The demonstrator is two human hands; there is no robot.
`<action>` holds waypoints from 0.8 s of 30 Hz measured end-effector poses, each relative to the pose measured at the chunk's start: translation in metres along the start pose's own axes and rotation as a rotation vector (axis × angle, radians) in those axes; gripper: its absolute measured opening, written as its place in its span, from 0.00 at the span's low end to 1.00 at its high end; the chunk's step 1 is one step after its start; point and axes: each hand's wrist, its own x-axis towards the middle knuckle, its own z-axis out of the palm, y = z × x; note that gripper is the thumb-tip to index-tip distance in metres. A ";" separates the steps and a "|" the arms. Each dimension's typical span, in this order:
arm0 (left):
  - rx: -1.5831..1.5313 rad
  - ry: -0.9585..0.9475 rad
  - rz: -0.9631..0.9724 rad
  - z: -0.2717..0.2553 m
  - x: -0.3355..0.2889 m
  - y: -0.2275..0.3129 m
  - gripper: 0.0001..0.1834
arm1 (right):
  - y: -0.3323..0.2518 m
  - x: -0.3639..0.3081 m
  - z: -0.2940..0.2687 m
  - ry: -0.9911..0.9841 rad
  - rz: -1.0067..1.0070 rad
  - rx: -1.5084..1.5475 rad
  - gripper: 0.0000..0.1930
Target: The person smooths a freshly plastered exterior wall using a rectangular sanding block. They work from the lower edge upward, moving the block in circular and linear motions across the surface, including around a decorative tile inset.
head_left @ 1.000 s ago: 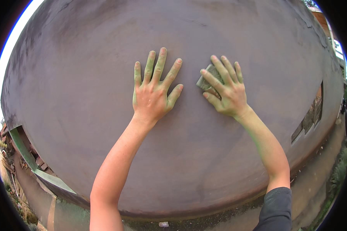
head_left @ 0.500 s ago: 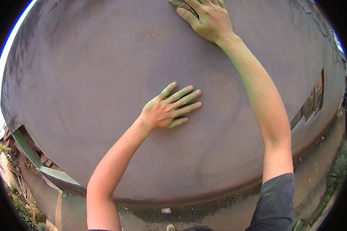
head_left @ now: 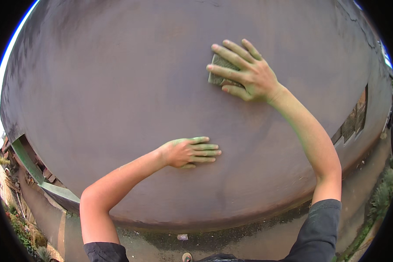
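Note:
A broad grey-brown plastered wall (head_left: 131, 96) fills most of the view, curved by the lens. My right hand (head_left: 256, 79), at upper right of the middle, presses a greenish-grey sanding block (head_left: 222, 62) against it. The fingers are spread over the block, with part of it showing between and beyond them. Lower and to the left, my left hand (head_left: 188, 153) lies flat on the wall, fingers stretched out to the right and holding nothing. Greenish dust coats both hands. The block's side against the wall is hidden.
A green-edged opening (head_left: 28, 159) is at the wall's lower left, and another opening (head_left: 356, 115) is at the right. Below the wall runs a concrete path (head_left: 148, 249) with a small pale scrap (head_left: 182, 237). Plants (head_left: 382, 198) grow at lower right.
My right hand has come down the wall with the sanding block. My left hand has slid lower, and its fingers lie closer together.

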 end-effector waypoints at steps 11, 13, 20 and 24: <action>0.050 0.892 -1.187 -0.061 0.020 -0.153 0.36 | -0.053 0.027 0.019 0.154 0.251 -0.019 0.29; -0.194 0.927 -0.966 -0.057 0.033 -0.129 0.38 | -0.066 0.015 0.028 0.167 0.210 0.169 0.29; -0.165 0.797 -0.997 -0.045 0.044 -0.101 0.41 | -0.069 -0.024 0.027 0.284 0.388 -0.020 0.37; -0.147 0.858 -1.064 -0.040 0.056 -0.087 0.44 | -0.081 -0.042 0.027 0.244 0.435 0.137 0.42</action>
